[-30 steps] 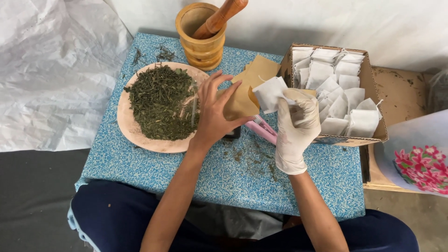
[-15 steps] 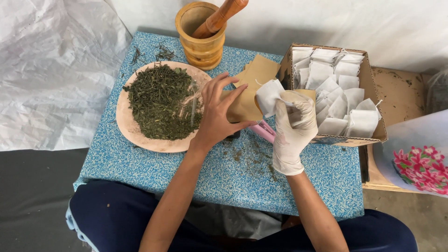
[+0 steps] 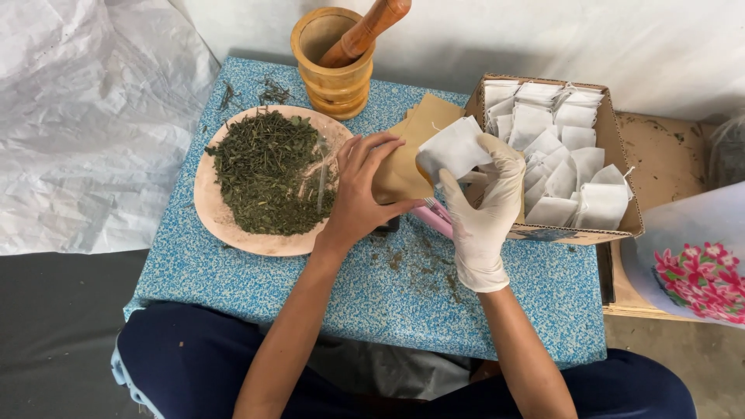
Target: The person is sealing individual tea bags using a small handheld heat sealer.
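- Since half a second ago, little has shifted: both hands hold much the same pose over the table's middle, with the white pouch turned a touch more toward the camera.
- Right hand (image 3: pixel 483 208), in a white glove, is closed in a pinch around the small white pouch (image 3: pixel 456 147), fingers on its lower edge; the pouch stands up above the fist, likely so its mouth stays reachable.
- Left hand (image 3: pixel 363 190), bare, is partly curled, fingers spread toward the pouch. Whether it grips the tan paper (image 3: pixel 411 147) beneath or only rests on it, I cannot tell.
- Pink plate (image 3: pixel 233 225) of dried green leaves (image 3: pixel 268 171) sits just left of the left hand, close enough to draw from.
- Cardboard box (image 3: pixel 617 143) of similar white pouches lies just right of the gloved hand.
- Wooden mortar (image 3: pixel 334 74) with its pestle (image 3: pixel 365 31) stands at the far edge, out of the way.
- Leaf crumbs scatter across the blue speckled table (image 3: pixel 256 299) below the hands.
- Pink object (image 3: pixel 434 221) lies partly hidden under both hands.
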